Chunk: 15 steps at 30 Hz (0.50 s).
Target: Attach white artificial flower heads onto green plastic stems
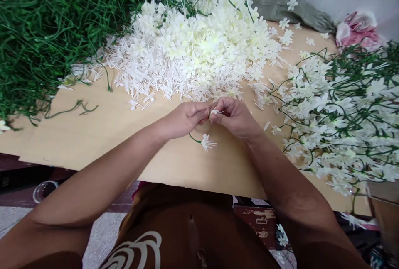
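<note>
Taking the two hands as the dial's centre, the left hand point(181, 120) comes in from eight o'clock, its thumb pressed to the forefinger, closed on a green stem point(195, 138) that the hand mostly hides. One end of the stem shows below, bearing a white flower point(206, 142) at six o'clock. The right hand point(238, 118), from four o'clock, pinches a small white blossom point(214, 112) between thumb and forefinger; its fingertips meet or nearly meet the left ones, exact contact unclear.

On the tan tabletop point(115, 125), loose white blossoms point(208, 40) heap at twelve, white stamens point(152, 74) at eleven, green stems point(62, 32) at ten, and stemmed flowers point(339, 123) at three. A pink-and-white bag point(358, 32) sits at two, markings too blurred to read. At six, the brown shirt point(174, 219) carries a print of pale curved bands.
</note>
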{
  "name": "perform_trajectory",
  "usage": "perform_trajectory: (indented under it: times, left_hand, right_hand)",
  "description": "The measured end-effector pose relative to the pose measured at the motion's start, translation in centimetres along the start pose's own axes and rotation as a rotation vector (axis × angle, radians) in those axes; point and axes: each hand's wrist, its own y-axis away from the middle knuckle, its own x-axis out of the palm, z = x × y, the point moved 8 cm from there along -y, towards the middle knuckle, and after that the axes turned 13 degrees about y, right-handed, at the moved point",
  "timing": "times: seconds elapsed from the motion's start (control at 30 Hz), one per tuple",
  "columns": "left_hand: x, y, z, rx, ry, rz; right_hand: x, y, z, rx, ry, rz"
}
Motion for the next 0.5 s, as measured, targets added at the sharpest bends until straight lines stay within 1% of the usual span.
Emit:
perform_trajectory:
  times: [0.13,0.27,0.37,0.5]
  left_hand:
    - [0.10,-0.06,0.32,-0.020,-0.014,-0.009]
    - [0.00,-0.19,0.14,0.006,-0.019,-0.022]
    - [-0.31,-0.26,0.01,-0.001,-0.046,-0.044]
    - [-0.46,-0.23,-0.25,-0.001,-0.030,-0.047]
  right_hand:
    - [0.08,-0.03,-0.03,-0.003,0.001,-0.001]
    - [0.39,0.05,-0.19,0.027,0.038,0.031]
    - [0.19,0.17,-0.27,0.046,0.056,0.006]
    - [-0.02,0.26,-0.02,0.026,0.022,-0.009]
